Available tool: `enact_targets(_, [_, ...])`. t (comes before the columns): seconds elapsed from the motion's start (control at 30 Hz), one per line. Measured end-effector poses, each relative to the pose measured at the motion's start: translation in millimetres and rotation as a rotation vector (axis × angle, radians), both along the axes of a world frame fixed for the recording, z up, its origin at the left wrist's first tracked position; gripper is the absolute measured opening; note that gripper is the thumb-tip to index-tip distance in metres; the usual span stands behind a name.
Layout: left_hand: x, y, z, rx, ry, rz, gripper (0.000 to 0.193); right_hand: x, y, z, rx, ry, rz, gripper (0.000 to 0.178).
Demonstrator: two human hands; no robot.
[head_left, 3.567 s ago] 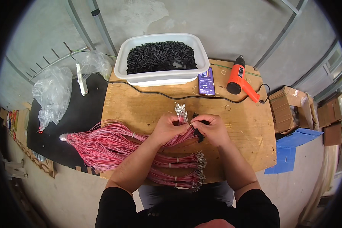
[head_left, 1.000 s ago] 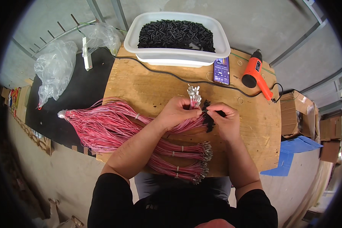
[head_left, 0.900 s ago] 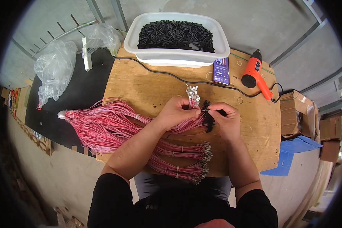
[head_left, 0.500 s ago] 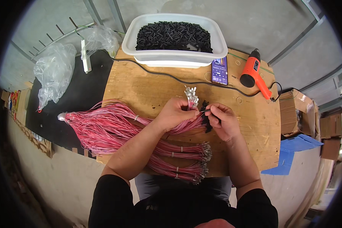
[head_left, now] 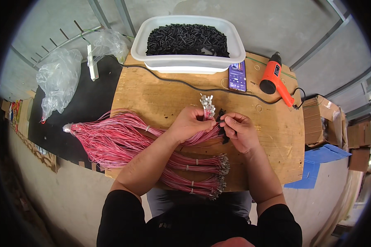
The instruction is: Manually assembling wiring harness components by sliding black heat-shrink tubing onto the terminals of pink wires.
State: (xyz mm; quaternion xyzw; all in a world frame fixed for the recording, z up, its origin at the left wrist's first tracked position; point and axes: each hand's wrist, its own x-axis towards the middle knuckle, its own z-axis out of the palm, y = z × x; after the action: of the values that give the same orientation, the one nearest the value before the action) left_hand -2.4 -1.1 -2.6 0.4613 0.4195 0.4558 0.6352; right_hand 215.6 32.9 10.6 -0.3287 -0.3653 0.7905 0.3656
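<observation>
- Grasps a bundle of thin pink-and-white plastic-coated wires point(head_left: 209, 112) in curled fingers of the left hand point(head_left: 189, 125), silver metal tips upward, above the tan wooden tabletop point(head_left: 276, 152).
- Pinches, apparently, a slim black tube point(head_left: 222, 124) between thumb and forefinger of the right hand point(head_left: 241, 131), just beside the bundle; exact contact too small to tell.
- Could splay the bundle through a loosened left grip.
- Might bend a fine wire through misaligned pushing.
- Note: matte, short cylinders heaped in the smooth white plastic tub point(head_left: 189, 60).
</observation>
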Motion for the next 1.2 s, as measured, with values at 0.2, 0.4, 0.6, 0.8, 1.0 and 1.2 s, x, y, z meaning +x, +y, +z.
enact_targets(0.2, [1.1,-0.6,1.2,0.0,0.018,-0.003,0.007,-0.7,-0.9,0.3,0.014,-0.008,0.006,0.017])
enact_targets(0.4, [4.8,0.8,3.2,0.189,0.292,0.005,0.01,5.5,6.7,3.9,0.127,-0.105,-0.191,0.015])
enact_targets(0.6, [9.1,-2.2,9.9,0.243,0.387,0.043,0.013,0.9,0.3,8.8,0.214,-0.243,-0.154,0.014])
enact_targets(0.8, [10.4,-2.4,7.5,0.354,0.455,0.016,0.016,-8.1,-5.1,1.8,0.295,-0.267,-0.107,0.012])
enact_targets(1.0, [7.0,-0.9,4.1,0.135,0.226,0.029,0.013,-2.3,-2.1,-1.5,0.222,-0.226,-0.112,0.012])
enact_targets(1.2, [9.0,-2.4,4.9,0.062,0.088,0.048,0.014,-1.3,-1.8,0.1,0.175,-0.207,-0.073,0.012])
